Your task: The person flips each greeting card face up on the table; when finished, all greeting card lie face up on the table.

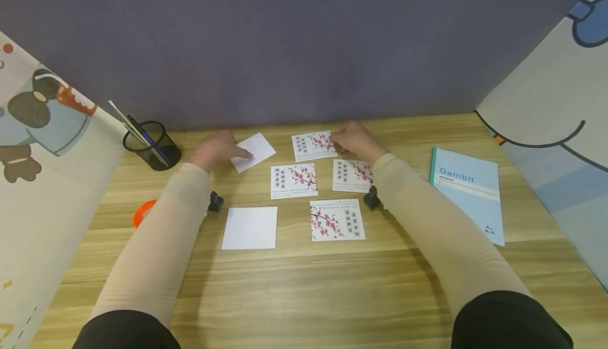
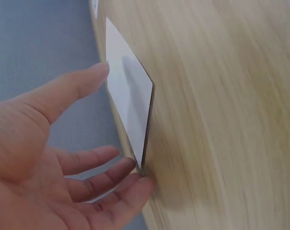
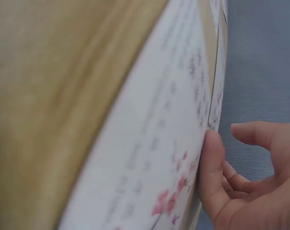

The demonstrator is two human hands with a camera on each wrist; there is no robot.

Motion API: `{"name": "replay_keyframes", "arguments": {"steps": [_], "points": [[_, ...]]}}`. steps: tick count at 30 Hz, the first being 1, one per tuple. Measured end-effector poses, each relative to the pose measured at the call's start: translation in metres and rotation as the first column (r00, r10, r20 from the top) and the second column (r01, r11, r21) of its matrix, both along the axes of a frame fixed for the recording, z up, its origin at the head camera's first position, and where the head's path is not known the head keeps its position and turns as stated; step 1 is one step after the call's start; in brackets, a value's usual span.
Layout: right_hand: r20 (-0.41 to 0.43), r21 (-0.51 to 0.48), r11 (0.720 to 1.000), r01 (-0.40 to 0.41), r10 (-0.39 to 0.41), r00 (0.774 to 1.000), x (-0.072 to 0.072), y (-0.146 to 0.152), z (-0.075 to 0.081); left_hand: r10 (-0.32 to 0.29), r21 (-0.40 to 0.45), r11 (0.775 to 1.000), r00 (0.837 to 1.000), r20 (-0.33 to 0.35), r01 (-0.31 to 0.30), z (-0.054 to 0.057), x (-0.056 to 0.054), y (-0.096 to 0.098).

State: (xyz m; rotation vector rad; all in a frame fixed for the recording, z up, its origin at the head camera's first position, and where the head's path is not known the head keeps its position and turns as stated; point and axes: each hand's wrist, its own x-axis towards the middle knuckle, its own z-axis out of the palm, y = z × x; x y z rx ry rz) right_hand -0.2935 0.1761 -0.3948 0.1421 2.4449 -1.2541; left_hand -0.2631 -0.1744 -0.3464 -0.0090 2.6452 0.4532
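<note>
A blank white card (image 1: 258, 151) lies at an angle near the back edge of the table. My left hand (image 1: 216, 149) is at its left corner, thumb over the card and the other fingertips by the corner (image 2: 139, 160), with a gap between. My right hand (image 1: 355, 140) is at the right edge of a printed card (image 1: 311, 146) with pink blossoms and dark characters. Its fingers are bent, and the thumb (image 3: 252, 132) and index finger (image 3: 212, 158) stand apart. A second blossom card (image 1: 349, 177) lies just below that hand and looms large in the right wrist view.
Two more blossom cards lie mid-table, one upright (image 1: 285, 182) and one upside down (image 1: 338, 227). Another blank card (image 1: 249, 227) is front left. A mesh pen cup (image 1: 163, 151) and an orange round item (image 1: 142, 211) stand left; a Gambit notebook (image 1: 467, 196) lies right.
</note>
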Motion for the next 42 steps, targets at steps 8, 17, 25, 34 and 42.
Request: {"name": "replay_keyframes", "arguments": {"steps": [8, 17, 25, 34, 42], "points": [[-0.018, 0.006, 0.999, -0.048, 0.048, 0.999, -0.006, -0.010, 0.012, 0.037, -0.016, 0.999, 0.999, 0.008, -0.037, 0.003, 0.002, -0.006], [-0.030, -0.006, 0.993, -0.118, 0.117, 0.993, -0.006, -0.054, 0.025, 0.086, 0.002, 0.996, 0.996, -0.024, -0.086, -0.003, 0.005, -0.006], [-0.072, -0.073, 0.963, -0.259, 0.254, 0.965, -0.004, -0.093, 0.027, 0.110, 0.008, 0.994, 0.993, -0.042, -0.110, -0.009, 0.003, -0.002], [-0.079, -0.089, 0.945, -0.313, 0.307, 0.949, -0.012, -0.122, 0.027, 0.121, 0.006, 0.993, 0.992, -0.045, -0.121, -0.009, 0.004, -0.003], [-0.069, -0.163, 0.943, -0.290, 0.282, 0.957, -0.019, -0.137, 0.015, 0.113, 0.002, 0.994, 0.993, -0.043, -0.113, -0.010, 0.003, -0.002]]}}
